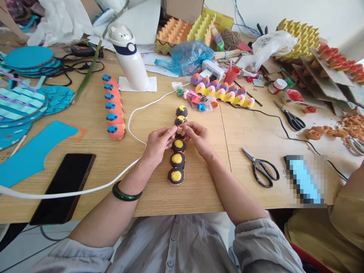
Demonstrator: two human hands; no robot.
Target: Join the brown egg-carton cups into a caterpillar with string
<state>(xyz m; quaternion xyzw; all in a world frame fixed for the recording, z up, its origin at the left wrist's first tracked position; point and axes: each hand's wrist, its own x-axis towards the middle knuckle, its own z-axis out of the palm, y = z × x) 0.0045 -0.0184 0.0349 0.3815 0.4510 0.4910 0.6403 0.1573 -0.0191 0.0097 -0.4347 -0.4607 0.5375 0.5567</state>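
Note:
A row of dark brown egg-carton cups (178, 160) runs away from me across the table, each capped with a flat yellow disc. On the two farthest cups, small dark marks sit on the yellow. My left hand (159, 141) and my right hand (196, 137) meet over the third cup from the far end. Thumb and forefinger of each are pinched together, fingertips nearly touching. Whatever is between them is too small to make out. A green bangle (126, 192) circles my left wrist.
A coral cup row (114, 108) and white bottle (132, 64) stand left, past a white cable (133, 113). Yellow cups (224, 94) lie ahead. Black scissors (263, 168) rest right; a phone (64, 185) lies front left. Another person's sleeve (338, 212) shows at right.

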